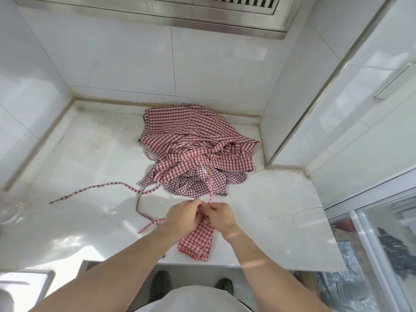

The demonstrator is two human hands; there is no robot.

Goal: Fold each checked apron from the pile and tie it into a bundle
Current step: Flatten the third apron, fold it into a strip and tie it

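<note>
Both hands meet at the near edge of the white marble counter. Left hand and right hand have fingers curled, pinching a thin red-and-white checked strap over the narrow folded red-checked apron lying just beneath them. Which strap end sits in which hand cannot be told. Beyond the hands lies the loose pile of red checked aprons; the pinched strap runs up toward it. Risk: if that strap belongs to the pile, tightening drags it along. A second strap trails left of the hands and may snag.
</note>
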